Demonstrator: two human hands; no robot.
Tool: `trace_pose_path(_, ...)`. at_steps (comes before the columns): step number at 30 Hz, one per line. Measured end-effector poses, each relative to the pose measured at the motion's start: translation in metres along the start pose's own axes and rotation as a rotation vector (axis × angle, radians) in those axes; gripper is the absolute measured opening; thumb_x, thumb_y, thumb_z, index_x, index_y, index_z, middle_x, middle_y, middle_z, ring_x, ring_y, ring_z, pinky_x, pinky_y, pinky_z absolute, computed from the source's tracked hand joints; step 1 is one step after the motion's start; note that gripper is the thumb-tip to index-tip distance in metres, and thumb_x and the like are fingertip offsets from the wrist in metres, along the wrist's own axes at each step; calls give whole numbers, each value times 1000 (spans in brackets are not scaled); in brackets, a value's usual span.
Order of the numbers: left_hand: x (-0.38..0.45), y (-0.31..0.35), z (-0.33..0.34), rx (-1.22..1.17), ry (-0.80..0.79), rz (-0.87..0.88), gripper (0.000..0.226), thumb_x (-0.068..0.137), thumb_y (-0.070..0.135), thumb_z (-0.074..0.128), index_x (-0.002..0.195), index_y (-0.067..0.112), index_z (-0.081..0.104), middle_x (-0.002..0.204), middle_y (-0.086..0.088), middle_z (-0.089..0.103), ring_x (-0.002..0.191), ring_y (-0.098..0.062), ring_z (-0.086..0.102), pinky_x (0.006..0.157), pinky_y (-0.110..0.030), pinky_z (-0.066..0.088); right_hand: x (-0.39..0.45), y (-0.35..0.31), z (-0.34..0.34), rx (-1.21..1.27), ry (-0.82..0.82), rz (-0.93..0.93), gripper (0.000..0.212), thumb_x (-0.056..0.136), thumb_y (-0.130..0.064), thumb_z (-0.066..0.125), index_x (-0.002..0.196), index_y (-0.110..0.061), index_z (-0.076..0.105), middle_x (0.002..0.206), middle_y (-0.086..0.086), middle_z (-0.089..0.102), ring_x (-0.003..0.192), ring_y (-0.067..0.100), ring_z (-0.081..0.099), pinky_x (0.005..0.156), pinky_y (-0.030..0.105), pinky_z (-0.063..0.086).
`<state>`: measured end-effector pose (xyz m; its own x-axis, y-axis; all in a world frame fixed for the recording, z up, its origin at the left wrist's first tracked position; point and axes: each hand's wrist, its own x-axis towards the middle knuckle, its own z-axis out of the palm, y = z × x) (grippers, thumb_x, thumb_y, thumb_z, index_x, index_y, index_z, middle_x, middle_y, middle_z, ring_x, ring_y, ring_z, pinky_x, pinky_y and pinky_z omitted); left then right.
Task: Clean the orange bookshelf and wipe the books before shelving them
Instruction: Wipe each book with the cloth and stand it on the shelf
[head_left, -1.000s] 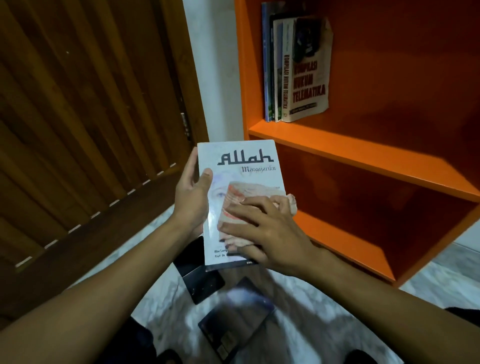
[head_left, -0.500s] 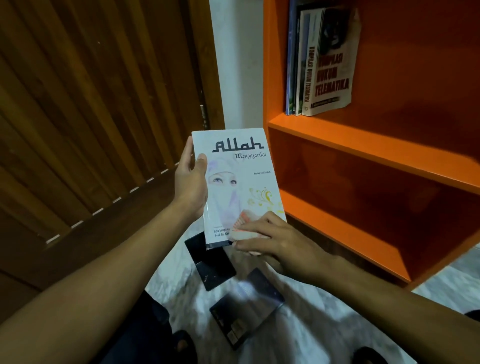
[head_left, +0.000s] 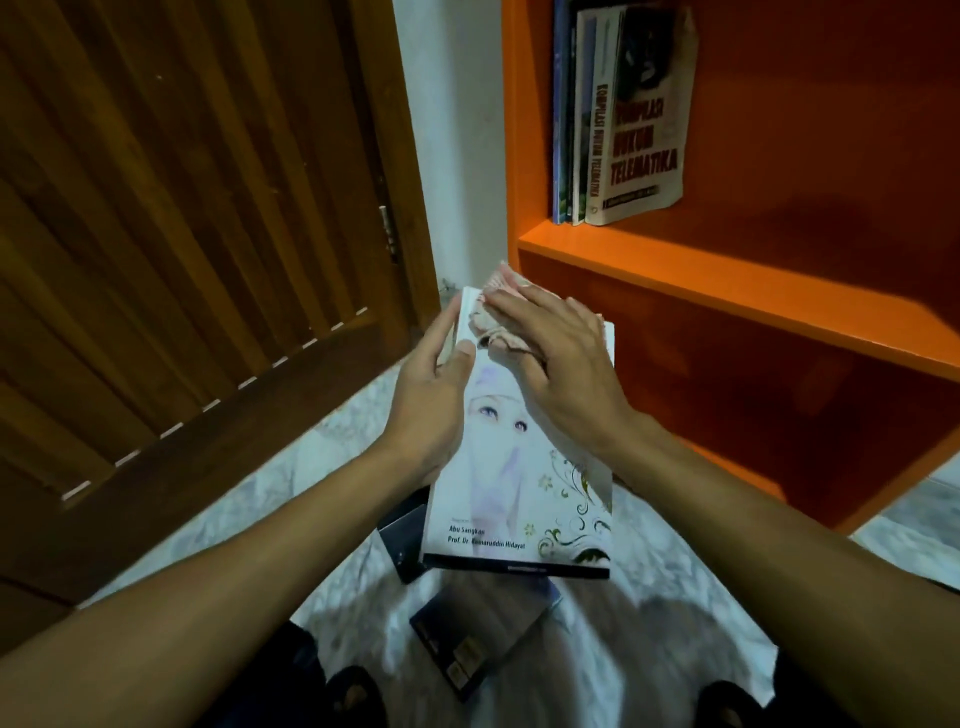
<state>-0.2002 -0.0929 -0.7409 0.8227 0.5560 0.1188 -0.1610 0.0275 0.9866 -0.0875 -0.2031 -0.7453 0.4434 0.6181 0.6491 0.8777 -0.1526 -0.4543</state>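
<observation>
My left hand (head_left: 434, 402) grips a white paperback (head_left: 524, 493) by its left edge, thumb on the cover, holding it over the floor in front of the orange bookshelf (head_left: 727, 291). My right hand (head_left: 563, 358) lies flat with straight fingers on the top part of the cover, pressing a pinkish cloth (head_left: 493, 317) against it. The cloth covers the title. Several books (head_left: 623, 114) stand upright at the left end of the upper shelf. The lower compartment holds nothing.
Two dark books (head_left: 483, 644) lie on the marble floor (head_left: 649, 649) below the held book. A brown slatted wooden door (head_left: 182, 234) fills the left side, with a white wall strip (head_left: 462, 145) between it and the shelf.
My right hand has slid the cloth from the bottom of the cover up to its top edge. The book has tilted flatter and sits lower in view.
</observation>
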Motion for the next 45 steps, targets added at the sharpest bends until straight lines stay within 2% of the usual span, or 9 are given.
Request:
trace_pose_path(18, 30, 21, -48, -117, 445, 36, 47, 107, 15, 42, 149, 36, 38, 138, 0, 61, 109, -15, 71, 89, -43, 60, -94, -25, 44, 155, -390, -547, 46, 87, 12, 59, 127, -10, 64, 131, 1, 64, 110, 28, 57, 87, 41, 46)
trace_pose_path(22, 28, 32, -61, -71, 483, 92, 46, 107, 17, 43, 149, 36, 37, 136, -2, 62, 111, -16, 70, 95, -49, 57, -102, -22, 38, 327, -470, -13, 35, 96, -7, 51, 124, -25, 63, 124, -12, 65, 114, -1, 59, 96, 18, 44)
trace_pose_path(25, 22, 37, -69, -39, 444, 103, 48, 107, 20, 44, 151, 37, 32, 129, -2, 68, 108, -15, 71, 91, -46, 59, -90, -25, 29, 564, -352, 476, 42, 98, 7, 37, 111, -20, 66, 114, 2, 70, 102, 24, 67, 93, 40, 52)
trace_pose_path(27, 17, 38, -72, -5, 407, 100, 51, 106, 21, 45, 152, 38, 30, 126, 0, 69, 106, -14, 72, 85, -42, 61, -76, -25, 19, 917, -187, 897, 34, 99, 7, 38, 102, -11, 66, 109, 18, 71, 82, 34, 69, 71, 41, 60)
trace_pose_path(31, 10, 38, -74, 23, 377, 89, 52, 106, 21, 46, 152, 38, 30, 126, -1, 69, 105, -14, 73, 85, -43, 61, -59, -23, -13, 1481, -23, 1421, 42, 102, -24, 34, 94, 0, 68, 85, 25, 73, 67, 37, 72, 54, 57, 56)
trace_pose_path(33, 7, 38, -72, 36, 365, 95, 51, 106, 20, 46, 152, 37, 31, 128, -2, 68, 106, -14, 72, 87, -44, 61, -54, -16, -23, 1483, 39, 1430, 56, 101, -42, 34, 88, -1, 70, 82, 26, 73, 65, 41, 72, 59, 61, 56)
trace_pose_path(36, 4, 38, -66, 43, 339, 107, 49, 106, 21, 45, 151, 37, 34, 129, -3, 68, 107, -15, 71, 82, -38, 62, -48, -6, -29, 1368, -143, 1286, 64, 94, -61, 48, 111, -4, 71, 112, 29, 69, 101, 47, 68, 94, 67, 47)
trace_pose_path(41, 0, 43, -47, 1, 262, 114, 48, 105, 22, 47, 149, 40, 36, 118, -2, 74, 105, -20, 72, 82, -43, 62, -40, -4, -30, 859, -261, 915, 60, 76, -34, 84, 127, -19, 57, 118, 11, 70, 106, 29, 69, 94, 54, 54)
trace_pose_path(45, -6, 51, -26, 43, 143, 113, 48, 105, 24, 47, 149, 39, 35, 107, 3, 77, 97, -19, 75, 68, -34, 63, -36, -3, -39, 857, -346, 807, 51, 80, -22, 82, 125, -14, 60, 119, 5, 72, 107, 22, 70, 97, 43, 54)
